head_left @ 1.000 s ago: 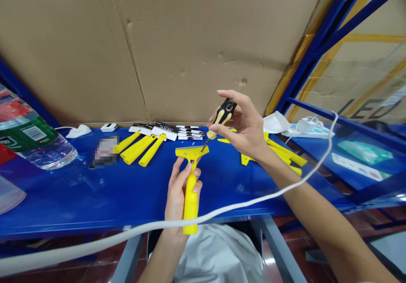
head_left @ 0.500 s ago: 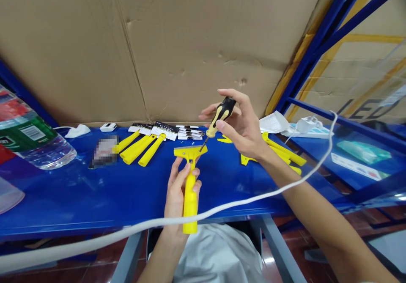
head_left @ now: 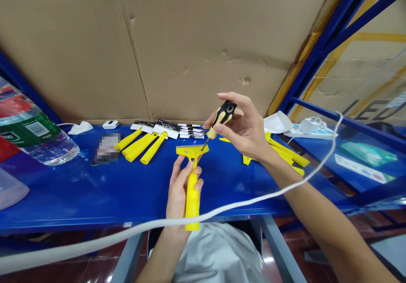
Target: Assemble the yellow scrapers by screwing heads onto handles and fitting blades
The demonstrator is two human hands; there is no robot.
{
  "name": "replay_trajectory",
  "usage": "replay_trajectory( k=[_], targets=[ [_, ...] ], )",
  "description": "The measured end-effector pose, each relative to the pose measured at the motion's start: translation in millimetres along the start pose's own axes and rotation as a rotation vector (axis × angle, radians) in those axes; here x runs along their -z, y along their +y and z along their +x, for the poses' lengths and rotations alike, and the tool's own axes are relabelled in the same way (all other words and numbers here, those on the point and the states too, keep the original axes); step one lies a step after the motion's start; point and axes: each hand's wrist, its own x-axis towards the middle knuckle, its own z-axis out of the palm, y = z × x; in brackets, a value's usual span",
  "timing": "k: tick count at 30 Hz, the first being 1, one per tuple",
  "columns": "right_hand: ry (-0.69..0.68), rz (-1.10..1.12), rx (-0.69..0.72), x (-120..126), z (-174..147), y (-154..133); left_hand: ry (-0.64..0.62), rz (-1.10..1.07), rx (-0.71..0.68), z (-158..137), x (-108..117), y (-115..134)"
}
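A yellow scraper point(head_left: 192, 198) stands upright in my left hand point(head_left: 177, 190), whose fingers wrap its handle just below the wide head. A thin metal blade edge runs along the top of that head. My right hand point(head_left: 249, 126) grips a black and cream screwdriver point(head_left: 222, 117) by its handle, tilted down to the left. The screwdriver's tip touches the right side of the scraper head; any screw under it is too small to make out. Behind the head lie several small blade packs point(head_left: 191, 130) on the blue table point(head_left: 127, 198).
Several yellow scraper handles point(head_left: 139, 147) and black-and-white cards point(head_left: 166, 128) lie at the back left, beside a blurred phone. A large water bottle point(head_left: 34, 126) is further left. More yellow parts point(head_left: 285, 152) lie right. A white cable point(head_left: 247, 202) crosses the foreground.
The screwdriver handle has turned a little in my right hand, and its fingers have shifted around it. The scraper stays in my left hand. The whole view has shifted slightly.
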Motion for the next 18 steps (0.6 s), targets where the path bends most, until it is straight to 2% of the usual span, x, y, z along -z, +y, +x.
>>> replay_trajectory(
  k=[9, 14, 18],
  targets=[
    [-0.009, 0.018, 0.021, -4.5, -0.6, -5.7, -0.006, 0.009, -0.004, 0.6, 0.3, 0.4],
    [0.061, -0.020, 0.010, -2.1, -1.5, -0.3, 0.011, -0.002, 0.009, -0.5, -0.8, 0.9],
    [0.068, -0.006, 0.016, 0.6, -0.4, -6.5, -0.001, -0.003, 0.008, -1.1, -1.2, 1.3]
  ],
)
